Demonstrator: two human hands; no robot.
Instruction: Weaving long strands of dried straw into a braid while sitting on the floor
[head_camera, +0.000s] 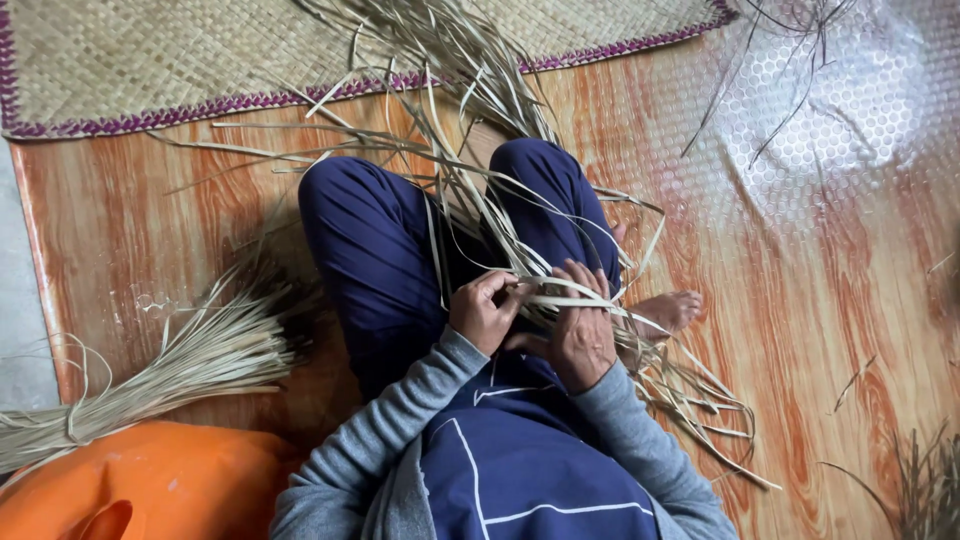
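Seated person plaits pale straw strips in lap, both hands on the strands.

Head view: left hand (483, 312) has fingers curled around the straw strips (560, 292); right hand (585, 325) fingers closed over the same strips, just beside the left. Strips lie across blue-trousered knees and spread over the wood-pattern floor (790, 330) by the bare foot (668, 310). Tied straw bundle (170, 370) at left, above orange bag (150, 485); woven mat (200, 50) beyond.
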